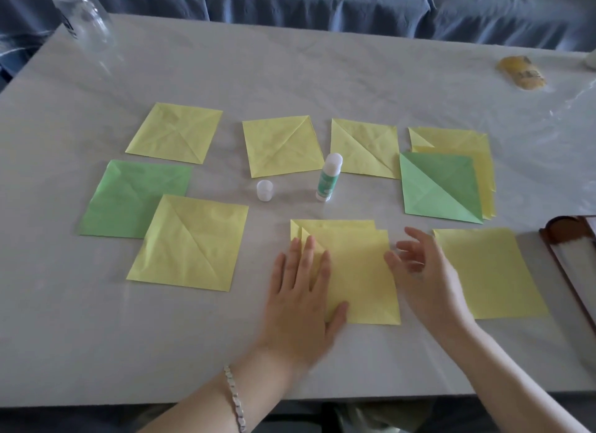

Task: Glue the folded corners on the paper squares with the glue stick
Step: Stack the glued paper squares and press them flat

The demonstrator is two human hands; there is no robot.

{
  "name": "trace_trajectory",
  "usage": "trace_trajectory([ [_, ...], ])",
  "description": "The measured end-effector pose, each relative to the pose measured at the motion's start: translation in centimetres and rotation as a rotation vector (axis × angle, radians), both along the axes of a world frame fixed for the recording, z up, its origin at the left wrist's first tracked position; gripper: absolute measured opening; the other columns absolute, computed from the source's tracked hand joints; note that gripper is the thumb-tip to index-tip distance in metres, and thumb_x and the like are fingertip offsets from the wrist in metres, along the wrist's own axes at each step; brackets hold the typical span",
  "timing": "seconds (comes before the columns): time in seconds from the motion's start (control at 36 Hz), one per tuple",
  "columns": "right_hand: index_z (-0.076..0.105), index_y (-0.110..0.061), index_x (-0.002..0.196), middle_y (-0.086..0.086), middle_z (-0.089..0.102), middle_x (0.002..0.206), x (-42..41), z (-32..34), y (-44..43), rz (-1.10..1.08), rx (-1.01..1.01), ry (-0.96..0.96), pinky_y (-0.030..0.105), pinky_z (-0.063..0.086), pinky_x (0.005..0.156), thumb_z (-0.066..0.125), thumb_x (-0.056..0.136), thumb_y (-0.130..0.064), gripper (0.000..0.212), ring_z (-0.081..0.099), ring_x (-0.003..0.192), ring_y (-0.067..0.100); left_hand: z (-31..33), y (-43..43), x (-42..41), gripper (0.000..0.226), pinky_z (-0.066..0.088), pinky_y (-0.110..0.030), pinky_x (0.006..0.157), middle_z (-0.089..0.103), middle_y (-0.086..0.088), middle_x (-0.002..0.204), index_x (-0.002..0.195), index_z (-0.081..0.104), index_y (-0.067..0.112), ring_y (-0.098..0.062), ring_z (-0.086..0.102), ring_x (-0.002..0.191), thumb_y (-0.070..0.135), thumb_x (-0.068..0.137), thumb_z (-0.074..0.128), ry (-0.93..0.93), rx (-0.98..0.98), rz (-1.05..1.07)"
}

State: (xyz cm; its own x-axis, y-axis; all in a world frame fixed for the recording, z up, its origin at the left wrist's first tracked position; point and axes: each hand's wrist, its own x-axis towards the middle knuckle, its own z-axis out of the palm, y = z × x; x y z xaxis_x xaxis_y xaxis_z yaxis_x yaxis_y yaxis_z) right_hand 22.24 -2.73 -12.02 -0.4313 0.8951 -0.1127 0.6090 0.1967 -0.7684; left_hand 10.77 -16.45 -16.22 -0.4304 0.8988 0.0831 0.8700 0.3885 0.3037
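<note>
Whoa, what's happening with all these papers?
A person is working on paper squares at a table. Their left hand presses flat on the nearest yellow square, fingers by its folded corner, while the right hand is open at that square's right edge. The glue stick stands upright in the middle, untouched, its cap beside it. More yellow and green squares lie around.

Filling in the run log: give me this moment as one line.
left hand: flat on yellow paper square | right hand: open, beside it | glue stick: upright, uncapped | cap: beside it
</note>
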Motion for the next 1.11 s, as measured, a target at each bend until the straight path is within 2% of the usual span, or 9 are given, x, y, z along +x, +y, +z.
trace_trajectory([
  [0.19,0.051,-0.021,0.116,-0.001,0.066,0.091,-1.3,0.6,1.3,-0.065,-0.335,0.154,0.025,0.048,0.068,0.072,0.077,-0.009,0.046,0.064,0.078,0.014,0.1,0.0,-0.1,0.066,0.020,-0.045,0.107,0.036,-0.024,0.146,0.136,0.038,0.010,-0.037,0.028,0.135,0.051,0.084,0.038,-0.074,0.013,0.007],
  [0.33,0.063,-0.018,0.099,-0.005,0.067,0.078,-1.5,0.2,0.9,-0.028,-0.268,0.130,0.019,0.049,0.062,0.071,0.076,-0.001,0.030,0.063,0.069,0.012,2.2,0.8,-1.1,0.071,0.003,-0.020,0.108,0.004,-0.009,0.158,0.148,0.018,0.016,-0.012,0.002,0.141,0.051,0.090,0.039,-0.445,0.205,0.207],
  [0.42,0.062,-0.022,0.091,-0.007,0.065,0.074,-1.6,0.1,0.6,-0.031,-0.241,0.130,0.011,0.048,0.056,0.070,0.077,-0.001,0.027,0.062,0.066,0.009,3.4,2.1,-1.9,0.065,0.023,-0.017,0.106,0.019,-0.006,0.152,0.144,0.026,0.016,-0.014,0.022,0.139,0.020,0.089,0.061,-0.682,0.337,0.410],
  [0.5,0.064,-0.019,0.086,-0.006,0.067,0.077,-1.6,0.0,0.5,-0.023,-0.229,0.101,0.025,0.051,0.067,0.071,0.077,-0.004,0.019,0.064,0.073,0.016,4.1,3.2,-2.8,0.061,0.039,-0.002,0.078,0.033,0.001,0.139,0.139,0.032,0.019,-0.003,0.044,0.115,0.011,0.087,0.062,-0.849,0.381,0.544],
  [0.67,0.062,0.002,0.078,0.023,0.063,0.075,-1.3,0.0,0.4,-0.032,-0.161,0.052,0.030,0.039,0.058,0.071,0.078,-0.017,0.021,0.050,0.062,0.021,4.3,4.2,-3.4,0.048,0.036,-0.003,0.058,0.055,0.004,0.115,0.133,0.046,0.015,-0.003,0.055,0.084,0.010,0.088,0.060,-0.983,0.379,0.647],
  [0.78,0.064,-0.001,0.078,0.010,0.061,0.068,-1.0,0.4,0.2,-0.062,-0.218,0.114,0.029,0.040,0.058,0.070,0.080,-0.019,0.020,0.050,0.060,0.020,4.8,4.3,-3.2,0.017,0.038,0.003,0.063,0.063,0.016,0.082,0.100,0.070,0.014,0.003,0.061,0.083,0.008,0.090,0.058,-0.976,0.391,0.567],
  [0.86,0.066,-0.006,0.075,0.014,0.064,0.068,-0.9,0.7,0.2,-0.104,-0.275,0.184,0.029,0.043,0.059,0.069,0.081,-0.019,0.016,0.054,0.060,0.020,5.3,4.4,-2.8,0.023,0.041,-0.010,0.060,0.060,0.013,0.063,0.072,0.066,0.020,0.003,0.055,0.061,0.016,0.093,0.056,-1.019,0.435,0.517],
  [1.0,0.067,-0.009,0.074,0.015,0.068,0.073,-0.8,1.1,0.0,-0.143,-0.329,0.268,0.034,0.048,0.061,0.069,0.082,-0.020,0.013,0.058,0.063,0.023,6.0,4.7,-2.4,0.030,0.041,-0.014,0.059,0.065,0.003,0.072,0.073,0.064,0.023,-0.011,0.056,0.069,0.031,0.097,0.048,-1.089,0.473,0.496],
  [1.11,0.067,-0.012,0.072,-0.002,0.065,0.059,-0.6,1.2,-0.1,-0.160,-0.334,0.318,0.022,0.046,0.050,0.068,0.082,-0.018,0.013,0.057,0.053,0.012,6.1,4.5,-2.0,0.021,0.043,-0.024,0.068,0.064,0.003,0.073,0.081,0.069,0.018,-0.012,0.056,0.073,0.028,0.094,0.057,-1.156,0.475,0.451],
])
